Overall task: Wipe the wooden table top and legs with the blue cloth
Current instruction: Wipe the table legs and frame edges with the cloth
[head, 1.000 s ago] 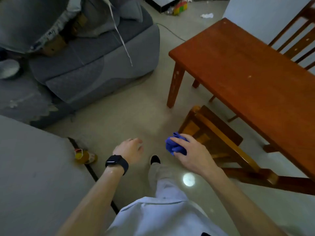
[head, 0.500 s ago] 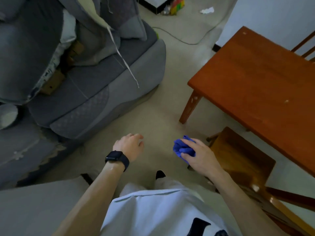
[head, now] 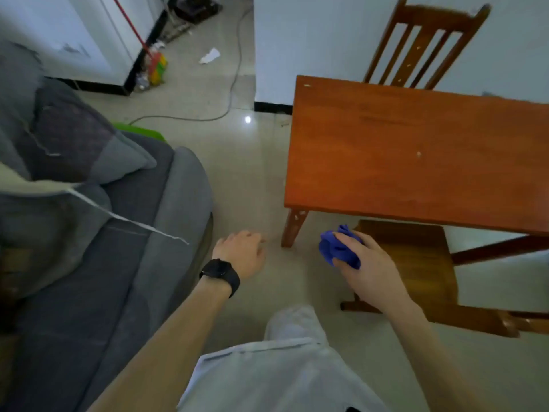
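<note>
The wooden table [head: 416,156] fills the upper right, its reddish top bare and its near-left leg [head: 292,226] standing on the pale floor. My right hand [head: 365,269] is shut on the crumpled blue cloth [head: 335,248], held in the air just below the table's near edge and right of that leg, not touching the table. My left hand [head: 242,252], with a black watch on the wrist, hangs over the floor left of the leg, fingers loosely curled and holding nothing.
A wooden chair [head: 416,263] sits tucked under the table's near side; another chair [head: 421,46] stands behind it by the white wall. A grey sofa [head: 89,233] lines the left. A cable [head: 208,114] and a broom [head: 154,63] lie further back.
The view has swung right and up, so the table now lies squarely ahead and closer. My right hand with the cloth has come nearer the table leg. Both hands keep their grip and pose.
</note>
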A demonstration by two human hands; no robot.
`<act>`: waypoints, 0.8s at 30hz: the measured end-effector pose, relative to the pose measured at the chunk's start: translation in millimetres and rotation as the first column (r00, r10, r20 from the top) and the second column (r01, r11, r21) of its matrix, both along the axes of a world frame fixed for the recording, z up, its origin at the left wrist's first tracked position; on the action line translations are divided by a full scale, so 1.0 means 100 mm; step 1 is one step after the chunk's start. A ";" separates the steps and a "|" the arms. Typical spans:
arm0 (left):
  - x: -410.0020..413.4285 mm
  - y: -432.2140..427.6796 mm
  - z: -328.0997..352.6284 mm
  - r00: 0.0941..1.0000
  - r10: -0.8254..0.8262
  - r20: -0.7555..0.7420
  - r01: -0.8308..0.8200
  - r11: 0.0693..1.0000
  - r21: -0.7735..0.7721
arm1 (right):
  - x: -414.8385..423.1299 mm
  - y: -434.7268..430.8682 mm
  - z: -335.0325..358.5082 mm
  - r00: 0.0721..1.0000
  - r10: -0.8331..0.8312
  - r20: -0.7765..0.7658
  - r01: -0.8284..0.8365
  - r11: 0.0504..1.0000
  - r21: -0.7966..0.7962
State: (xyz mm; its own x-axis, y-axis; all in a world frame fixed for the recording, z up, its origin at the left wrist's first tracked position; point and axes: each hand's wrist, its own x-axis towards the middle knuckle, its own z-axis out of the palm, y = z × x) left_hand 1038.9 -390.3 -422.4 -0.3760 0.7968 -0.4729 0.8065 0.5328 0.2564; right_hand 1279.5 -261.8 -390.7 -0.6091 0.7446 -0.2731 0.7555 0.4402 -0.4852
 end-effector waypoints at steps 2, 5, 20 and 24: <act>-0.27 0.23 0.06 0.996 -0.087 -0.016 0.088 0.996 0.029 | -0.12 -0.01 0.04 0.996 -0.083 -0.011 0.083 0.996 0.028; -0.67 0.65 0.06 0.980 -0.197 -0.018 0.197 0.979 0.041 | -0.35 0.07 0.02 0.975 -0.212 -0.066 0.212 0.977 -0.011; -2.33 3.17 -0.27 0.874 -0.485 0.044 0.487 0.871 -0.061 | -1.90 1.48 -0.45 0.805 -0.578 -0.136 0.538 0.807 -0.243; -2.52 3.93 -0.49 0.776 -0.621 0.110 0.630 0.768 -0.116 | -2.23 1.85 -0.52 0.701 -0.702 -0.124 0.661 0.706 -0.256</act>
